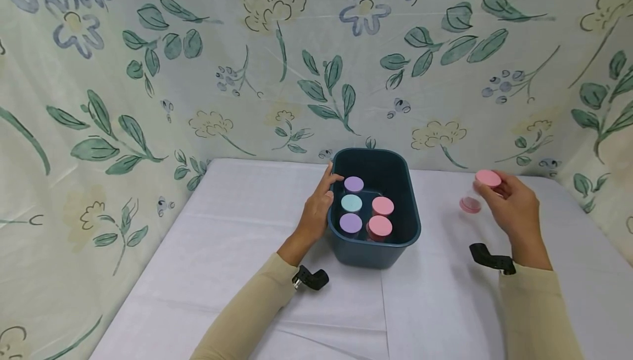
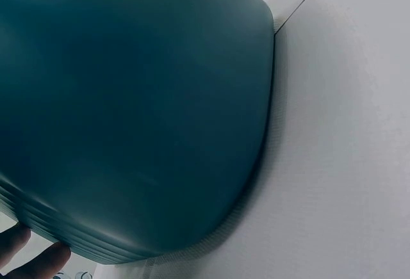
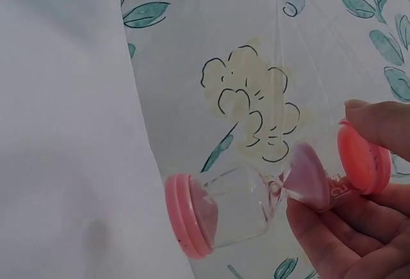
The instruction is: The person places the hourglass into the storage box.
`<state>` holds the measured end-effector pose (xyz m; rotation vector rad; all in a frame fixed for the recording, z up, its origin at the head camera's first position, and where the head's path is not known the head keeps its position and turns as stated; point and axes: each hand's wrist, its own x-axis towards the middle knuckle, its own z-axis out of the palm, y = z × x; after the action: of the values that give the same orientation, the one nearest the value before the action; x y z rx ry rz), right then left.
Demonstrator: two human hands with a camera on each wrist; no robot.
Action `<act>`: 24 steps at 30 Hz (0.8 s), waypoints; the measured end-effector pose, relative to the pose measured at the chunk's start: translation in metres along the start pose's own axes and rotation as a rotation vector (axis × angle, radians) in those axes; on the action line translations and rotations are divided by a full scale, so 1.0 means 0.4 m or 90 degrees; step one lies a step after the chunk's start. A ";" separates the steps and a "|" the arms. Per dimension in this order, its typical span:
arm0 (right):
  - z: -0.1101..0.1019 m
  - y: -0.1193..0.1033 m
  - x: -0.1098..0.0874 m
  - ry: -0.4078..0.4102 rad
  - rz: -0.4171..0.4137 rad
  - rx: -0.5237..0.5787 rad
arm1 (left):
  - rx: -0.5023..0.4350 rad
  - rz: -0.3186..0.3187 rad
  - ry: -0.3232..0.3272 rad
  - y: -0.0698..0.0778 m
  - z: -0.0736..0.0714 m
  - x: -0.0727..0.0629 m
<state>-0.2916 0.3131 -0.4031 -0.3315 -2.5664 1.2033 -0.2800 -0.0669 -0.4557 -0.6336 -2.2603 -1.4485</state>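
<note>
In my right hand is a sand timer with pink end caps, clear glass bulbs and pink sand. My thumb and fingers pinch it at one cap; in the right wrist view it lies tilted, its other cap free. To its left a dark teal bin stands on the table. My left hand rests at the bin's left side, with fingers at the rim; two fingertips touch its ridged outer wall in the left wrist view. Inside the bin, several capped pieces show purple, light blue and pink tops.
A white cloth covers the table. Behind it and at the sides hangs a floral curtain. Black wrist mounts sit on both sleeves. The held timer is off to the bin's right, above the cloth.
</note>
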 end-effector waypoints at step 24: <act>-0.004 -0.114 -0.036 0.008 -0.130 0.023 | 0.006 -0.001 0.002 -0.005 0.005 0.011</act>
<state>-0.2815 0.2812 -0.3690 -0.0670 -2.4934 1.1667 -0.2850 -0.0651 -0.4558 -0.6268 -2.2643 -1.4383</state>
